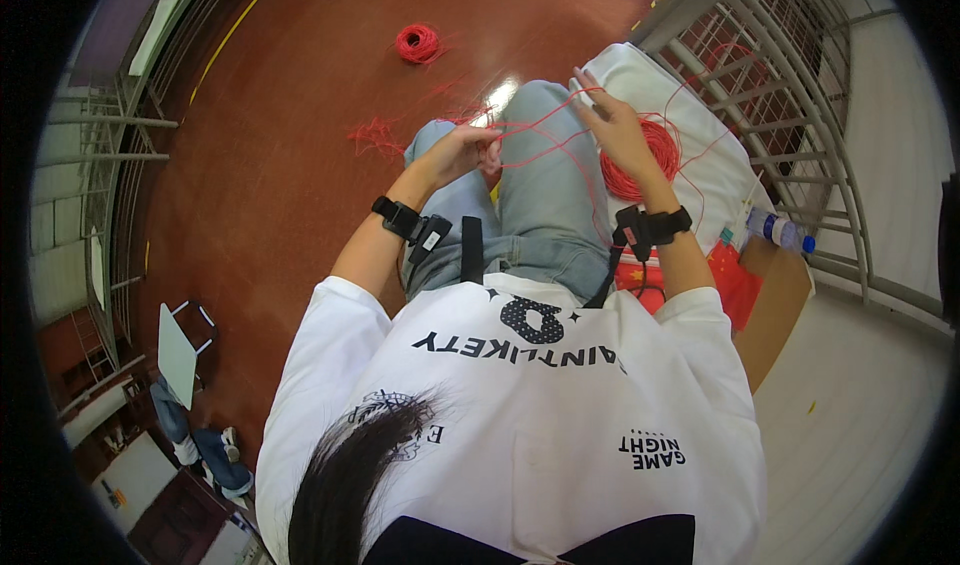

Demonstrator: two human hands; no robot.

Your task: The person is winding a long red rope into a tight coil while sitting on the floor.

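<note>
Thin red cord (536,125) runs in several strands between my two hands, above my knees. My left hand (469,152) has its fingers closed on the cord at the picture's centre. To the right, my right hand (611,122) is raised with its fingers spread, and cord loops around them. Under my right wrist a coil of red cord (651,158) lies on a white cloth (720,182). A loose tangle of red cord (377,137) shows beyond my left knee. A smaller red cord roll (418,43) sits on the floor farther off.
A metal bed frame with rails (817,130) stands at the right. A plastic water bottle (776,229) lies by a cardboard box (776,280) and red flags (733,284). At the lower left are a folding stool (177,355) and another person's legs (214,452).
</note>
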